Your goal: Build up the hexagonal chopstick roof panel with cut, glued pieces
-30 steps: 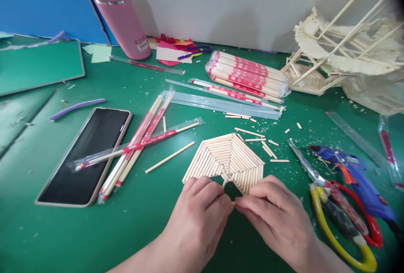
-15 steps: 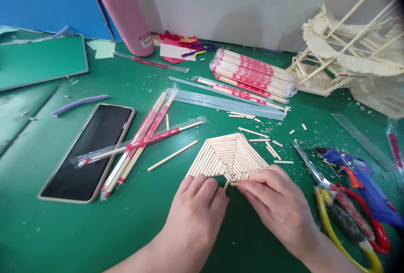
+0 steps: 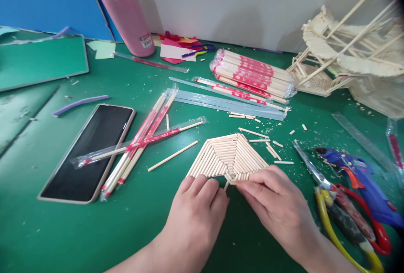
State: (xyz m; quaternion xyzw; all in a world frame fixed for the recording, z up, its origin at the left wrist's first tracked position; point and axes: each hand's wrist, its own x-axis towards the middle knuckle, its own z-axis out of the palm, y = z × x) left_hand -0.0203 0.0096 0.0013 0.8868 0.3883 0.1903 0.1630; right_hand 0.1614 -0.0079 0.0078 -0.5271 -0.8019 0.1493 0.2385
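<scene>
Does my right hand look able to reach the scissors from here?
Probably yes: the scissors lie to the right of your right hand, with nothing seen between, though it seems to be pinching a short stick.

The one view looks from the wearer's head, facing forward and down across the table (image 3: pixel 78 239), near enough that the left hand (image 3: pixel 198 218) and right hand (image 3: pixel 280 210) loom large at the lower middle. The wall (image 3: pixel 221 3) backs the scene; the top edge crops the bottle (image 3: pixel 128 20).
</scene>
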